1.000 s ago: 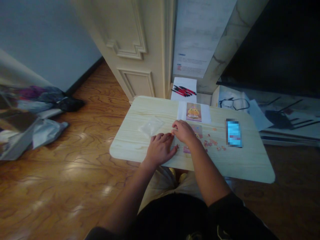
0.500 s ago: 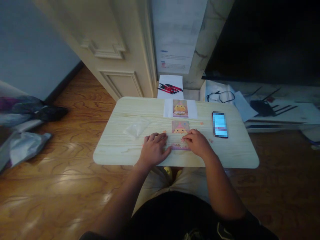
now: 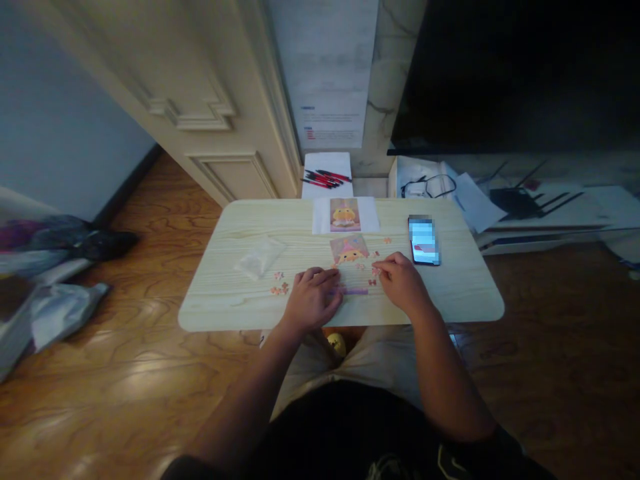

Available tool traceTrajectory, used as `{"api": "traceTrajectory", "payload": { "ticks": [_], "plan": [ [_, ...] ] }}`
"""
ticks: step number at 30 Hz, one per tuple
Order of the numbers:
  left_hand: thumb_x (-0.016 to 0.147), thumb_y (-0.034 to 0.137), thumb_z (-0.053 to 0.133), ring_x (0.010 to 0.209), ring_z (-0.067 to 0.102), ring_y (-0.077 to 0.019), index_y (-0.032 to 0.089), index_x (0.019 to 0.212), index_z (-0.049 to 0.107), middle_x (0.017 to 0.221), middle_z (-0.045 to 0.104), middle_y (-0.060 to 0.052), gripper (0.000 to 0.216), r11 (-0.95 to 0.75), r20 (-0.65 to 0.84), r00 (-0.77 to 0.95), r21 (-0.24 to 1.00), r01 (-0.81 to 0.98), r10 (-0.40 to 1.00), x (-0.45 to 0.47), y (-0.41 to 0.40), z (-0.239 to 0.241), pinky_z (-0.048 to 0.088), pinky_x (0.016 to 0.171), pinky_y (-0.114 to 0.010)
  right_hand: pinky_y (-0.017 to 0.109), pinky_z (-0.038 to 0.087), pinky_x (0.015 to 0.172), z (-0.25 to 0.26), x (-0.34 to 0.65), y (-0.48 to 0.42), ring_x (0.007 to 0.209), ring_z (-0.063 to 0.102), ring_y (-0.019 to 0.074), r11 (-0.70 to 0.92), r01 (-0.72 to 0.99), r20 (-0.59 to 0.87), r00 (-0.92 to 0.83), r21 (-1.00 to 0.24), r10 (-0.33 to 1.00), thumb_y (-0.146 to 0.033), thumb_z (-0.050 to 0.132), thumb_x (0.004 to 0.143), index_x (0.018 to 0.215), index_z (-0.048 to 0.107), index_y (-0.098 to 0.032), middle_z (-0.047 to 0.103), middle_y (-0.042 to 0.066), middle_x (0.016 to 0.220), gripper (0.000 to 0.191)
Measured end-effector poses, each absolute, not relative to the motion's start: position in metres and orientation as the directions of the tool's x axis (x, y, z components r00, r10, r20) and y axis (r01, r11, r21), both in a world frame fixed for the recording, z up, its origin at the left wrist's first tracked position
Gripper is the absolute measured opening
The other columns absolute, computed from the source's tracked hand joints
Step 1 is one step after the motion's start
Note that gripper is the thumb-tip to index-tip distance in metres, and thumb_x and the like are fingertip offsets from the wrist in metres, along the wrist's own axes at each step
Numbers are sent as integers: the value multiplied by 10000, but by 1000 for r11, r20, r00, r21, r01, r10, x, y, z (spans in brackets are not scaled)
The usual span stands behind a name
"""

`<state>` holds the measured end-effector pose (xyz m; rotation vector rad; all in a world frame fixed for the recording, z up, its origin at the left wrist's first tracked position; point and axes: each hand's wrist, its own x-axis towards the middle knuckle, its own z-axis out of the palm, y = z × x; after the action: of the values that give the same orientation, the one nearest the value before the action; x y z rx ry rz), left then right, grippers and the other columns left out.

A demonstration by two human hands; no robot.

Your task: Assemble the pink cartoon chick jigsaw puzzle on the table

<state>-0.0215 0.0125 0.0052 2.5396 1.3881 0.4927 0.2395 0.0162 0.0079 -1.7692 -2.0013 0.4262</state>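
A partly joined jigsaw puzzle [image 3: 349,248] with a cartoon face lies tilted mid-table. Nearer my body is a separate purple puzzle strip [image 3: 354,291]. My left hand [image 3: 311,297] rests on the table, fingers outstretched across the left side of the gap between these two sections, hiding part of it. To the right of the puzzle, the fingertips of my right hand [image 3: 400,281] are pinched on a small pink puzzle piece [image 3: 376,271]. Loose puzzle pieces [image 3: 280,289] lie left of my left hand, and another loose piece [image 3: 387,240] is at the upper right.
A printed picture [image 3: 345,215] on white paper lies at the table's back edge. A clear plastic bag [image 3: 260,259] is on the left, a phone [image 3: 424,241] on the right. Red and black pens [image 3: 326,179] sit behind the table [image 3: 220,310], near a black router [image 3: 520,201].
My right hand has moved right, away from the puzzle. The upper section now sits tilted, and the lower part shows as a thinner strip. Loose pieces have come into sight beside my left hand.
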Motion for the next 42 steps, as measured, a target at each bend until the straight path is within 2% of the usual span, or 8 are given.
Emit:
{"api": "traceTrajectory", "payload": {
  "ticks": [4,11,14,17,22,29,36,42],
  "plan": [
    [994,345,497,1217,560,-305,280,1312,668,1381,667,-58,367,-511,200,470,328,795,859,-27,17,6,446,962,-503,391,458,1025,7,224,11,1101,551,257,215,857,136,-171,-468,976,-115,549,937,1282,746,-292,617,97,1168,435],
    [976,286,465,1253,534,-317,259,1416,605,1467,617,-53,462,-500,198,459,315,807,866,-33,46,2,439,980,-510,439,430,1030,7,222,7,1092,517,287,119,901,102,-84,-416,991,-149,558,940,1279,747,-279,623,116,1208,410],
    [964,256,454,1300,502,-313,305,1467,564,1539,558,-13,517,-568,186,538,325,756,822,-26,63,0,414,1019,-522,469,380,1082,14,198,6,1201,476,301,252,879,118,-224,-404,968,-170,540,958,1317,714,-306,613,76,1365,421],
    [950,259,467,1297,507,-322,310,1432,603,1517,583,7,503,-598,174,574,306,741,800,-22,76,-3,402,1030,-532,472,375,1072,16,171,4,1275,434,304,362,835,87,-360,-413,929,-208,542,976,1285,714,-311,587,15,1480,369],
    [957,301,476,1292,520,-321,310,1393,641,1470,627,-4,466,-571,169,547,294,766,820,-33,83,-3,390,1049,-539,458,398,1052,5,171,4,1222,473,283,357,813,97,-354,-459,930,-155,540,963,1336,683,-285,644,14,1433,420],
    [961,306,491,1274,547,-296,327,1285,712,1409,672,20,393,-550,156,531,333,766,833,-43,82,0,390,1067,-521,468,411,1089,-2,195,14,1168,527,274,335,803,239,-245,-493,939,-90,557,928,1197,758,-259,704,55,1236,375],
    [972,288,524,1288,537,-288,345,1374,652,1495,601,25,426,-520,196,483,365,772,854,-30,84,-6,439,1028,-494,496,401,1128,-5,190,22,1096,561,275,252,840,217,-164,-480,962,-253,706,912,1110,775,-235,668,83,1079,210],
    [991,317,530,1320,514,-299,379,1331,686,1497,598,43,380,-536,185,504,349,769,843,-24,86,-12,437,1035,-511,459,444,1064,-7,187,28,1093,565,271,261,841,214,-178,-475,961,-245,716,912,1038,777,-232,663,73,1036,141]
  ]
}}
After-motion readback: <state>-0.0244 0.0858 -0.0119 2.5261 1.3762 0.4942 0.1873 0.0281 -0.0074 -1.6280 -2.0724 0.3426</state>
